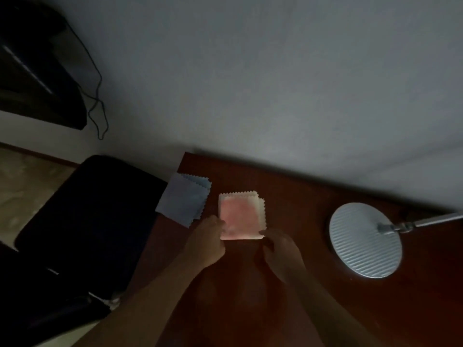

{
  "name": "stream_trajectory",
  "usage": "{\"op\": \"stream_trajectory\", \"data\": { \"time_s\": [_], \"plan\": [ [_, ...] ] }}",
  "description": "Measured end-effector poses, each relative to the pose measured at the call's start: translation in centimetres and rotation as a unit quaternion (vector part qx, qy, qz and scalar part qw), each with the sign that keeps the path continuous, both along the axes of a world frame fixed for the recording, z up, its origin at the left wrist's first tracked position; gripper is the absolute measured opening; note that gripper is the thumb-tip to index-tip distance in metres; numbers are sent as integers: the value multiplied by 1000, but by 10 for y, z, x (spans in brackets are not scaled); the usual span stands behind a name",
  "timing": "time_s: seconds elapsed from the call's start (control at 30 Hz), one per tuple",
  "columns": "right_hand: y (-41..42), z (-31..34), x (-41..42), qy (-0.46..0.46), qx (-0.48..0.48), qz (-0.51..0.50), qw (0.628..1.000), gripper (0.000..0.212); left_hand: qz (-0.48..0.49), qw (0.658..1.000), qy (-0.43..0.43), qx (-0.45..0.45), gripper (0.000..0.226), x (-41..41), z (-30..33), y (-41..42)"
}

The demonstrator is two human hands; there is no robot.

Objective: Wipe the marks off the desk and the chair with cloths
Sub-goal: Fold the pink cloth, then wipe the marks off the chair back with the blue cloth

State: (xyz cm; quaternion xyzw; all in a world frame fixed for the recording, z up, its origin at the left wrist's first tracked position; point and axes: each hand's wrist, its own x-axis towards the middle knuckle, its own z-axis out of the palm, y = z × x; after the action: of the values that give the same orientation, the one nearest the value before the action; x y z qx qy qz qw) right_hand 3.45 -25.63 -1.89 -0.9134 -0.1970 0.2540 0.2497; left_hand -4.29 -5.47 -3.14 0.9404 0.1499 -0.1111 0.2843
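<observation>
- Two cloths on the desk (288,284): blue cloth (184,200) overhanging its left edge, pink cloth (240,215) beside it.
- My left hand (208,242) and right hand (280,250) pinch pink's near corners.
- Chair (87,221) untouched; I'd say wiping's unfinished.

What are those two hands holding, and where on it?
The pink cloth on the desk: left hand at its near left corner, right hand at its near right corner.

Dim, underexposed view; soft blur overall. Pink cloth (240,216) is brightest; chair (87,221) lost in shadow. Wide-angle bending at edges.
</observation>
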Motion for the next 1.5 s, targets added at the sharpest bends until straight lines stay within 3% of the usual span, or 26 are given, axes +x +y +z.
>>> {"op": "stream_trajectory", "data": {
  "time_s": [0.13,0.23,0.33,0.43,0.5,0.6,0.63,0.67,0.73,0.77,0.83,0.9,1.0,1.13,1.27,1.33,1.43,1.5],
  "plan": [
    [14,-12,12,31,28,-166,985,34,149,986,-18,-72,23,17,-10,7],
    [29,-17,34,108,35,-242,963,43,264,958,6,-116,26,42,-11,8],
    [41,-24,45,113,30,-259,959,40,263,958,27,-110,14,59,-13,1],
    [44,-27,44,65,56,-250,964,30,288,949,-23,-128,6,59,-11,-2],
    [43,-31,42,56,63,-255,963,28,285,955,-55,-55,17,52,-14,-2],
    [41,-35,35,44,101,-302,947,27,157,982,-97,45,46,37,-23,-9],
    [41,-35,36,76,149,-347,923,25,96,991,-83,49,55,37,-26,-14],
    [42,-33,37,146,215,-410,874,25,34,996,-59,50,61,37,-32,-16],
    [38,-28,37,305,384,-501,714,29,-64,995,-6,72,64,39,-44,-19],
    [33,-26,39,349,442,-510,650,32,-96,991,4,94,63,42,-48,-16],
    [27,-21,43,381,482,-511,601,35,-130,985,13,109,63,50,-49,-6],
    [26,-16,45,364,475,-512,616,29,-150,982,24,116,64,56,-46,3],
    [35,-14,44,283,395,-506,712,20,-146,985,4,91,59,59,-33,5],
    [57,-18,33,194,293,-415,840,15,15,977,-214,19,12,48,-7,20],
    [79,-21,9,124,223,-286,924,11,120,957,-246,91,11,31,5,68],
    [84,-20,1,96,185,-227,951,13,126,965,-190,127,25,26,1,92],
    [91,-16,-10,109,173,-215,955,31,114,988,11,104,69,16,-11,110],
    [92,-14,-16,116,158,-235,952,34,85,986,73,121,71,7,-19,105]
  ]
}}
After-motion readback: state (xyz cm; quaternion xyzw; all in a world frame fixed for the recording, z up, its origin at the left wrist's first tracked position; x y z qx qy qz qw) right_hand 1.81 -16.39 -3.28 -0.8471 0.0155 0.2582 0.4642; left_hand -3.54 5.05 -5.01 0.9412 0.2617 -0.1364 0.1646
